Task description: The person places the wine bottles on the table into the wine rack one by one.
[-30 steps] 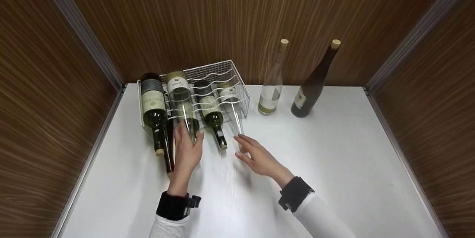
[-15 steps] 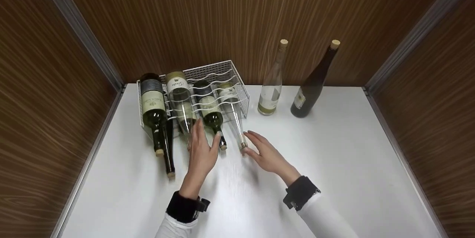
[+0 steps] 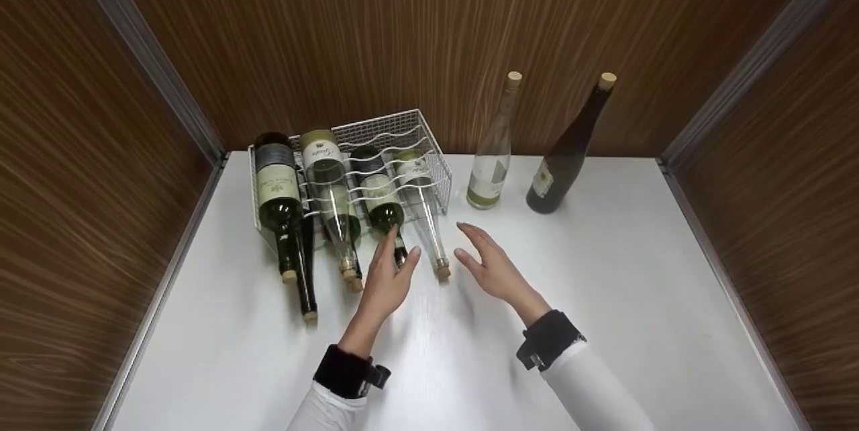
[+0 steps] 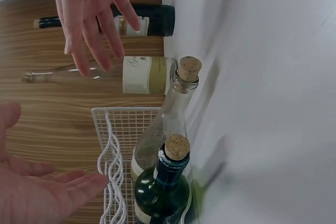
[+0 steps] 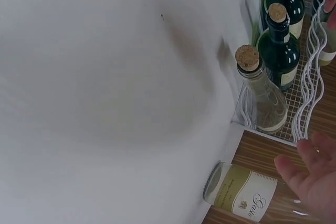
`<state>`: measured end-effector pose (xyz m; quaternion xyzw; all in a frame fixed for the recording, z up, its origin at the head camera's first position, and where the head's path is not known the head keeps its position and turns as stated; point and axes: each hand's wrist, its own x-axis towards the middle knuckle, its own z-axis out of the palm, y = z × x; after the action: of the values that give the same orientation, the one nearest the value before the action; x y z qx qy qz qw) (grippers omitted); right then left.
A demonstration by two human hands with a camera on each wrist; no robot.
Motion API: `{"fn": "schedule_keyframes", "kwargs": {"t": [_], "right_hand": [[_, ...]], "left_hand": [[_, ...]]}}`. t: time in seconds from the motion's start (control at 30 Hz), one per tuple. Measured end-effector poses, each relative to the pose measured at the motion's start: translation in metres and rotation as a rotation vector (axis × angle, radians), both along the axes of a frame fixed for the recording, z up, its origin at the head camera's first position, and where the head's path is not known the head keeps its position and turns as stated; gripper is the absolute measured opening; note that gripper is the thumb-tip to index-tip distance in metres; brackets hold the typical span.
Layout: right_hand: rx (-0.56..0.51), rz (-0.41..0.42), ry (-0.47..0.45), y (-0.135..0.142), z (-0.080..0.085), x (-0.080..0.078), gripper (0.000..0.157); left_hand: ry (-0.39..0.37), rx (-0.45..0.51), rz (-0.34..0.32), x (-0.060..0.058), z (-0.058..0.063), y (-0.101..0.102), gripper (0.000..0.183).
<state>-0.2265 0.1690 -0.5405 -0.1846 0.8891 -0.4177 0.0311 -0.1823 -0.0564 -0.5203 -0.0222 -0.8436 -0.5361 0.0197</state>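
My left hand (image 3: 389, 283) is held over the neck of a green wine bottle (image 3: 384, 209), fingers extended and nothing in them. To its right, my right hand (image 3: 495, 271) also has its fingers loosely straight and empty, beside the corked neck of a clear glass bottle (image 3: 424, 213). Both bottles lie in a white wire wine rack (image 3: 439, 179), necks toward me. Farther left in it lie another clear bottle (image 3: 332, 199) and a large dark green bottle (image 3: 278, 182). Beneath these, a dark slim bottle (image 3: 306, 283) and another green one are partly hidden.
Right of the rack, a clear corked bottle (image 3: 488, 172) and a dark corked bottle (image 3: 564, 166) stand upright near the back wall. Wood-grain panels (image 3: 429, 28) enclose the white tabletop (image 3: 624, 297) at the back and both sides.
My left hand has moved right, away from the left clear bottle, whose neck now shows. My right hand has drawn back from the right clear bottle's neck. The bottles stay in place.
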Motion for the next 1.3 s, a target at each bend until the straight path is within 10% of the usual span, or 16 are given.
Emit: {"fn": "schedule_keyframes", "kwargs": {"t": [0.6,1.3], "right_hand": [[-0.314,-0.250,-0.095,0.030,0.038,-0.066,0.064],[-0.226,-0.378,-0.148,0.026,0.077,-0.128,0.091]], "left_hand": [[-0.063,0.162,-0.105,-0.008,-0.015,0.006,0.054],[-0.153,0.225,-0.115,-0.012,-0.022,0.009,0.061]]}}
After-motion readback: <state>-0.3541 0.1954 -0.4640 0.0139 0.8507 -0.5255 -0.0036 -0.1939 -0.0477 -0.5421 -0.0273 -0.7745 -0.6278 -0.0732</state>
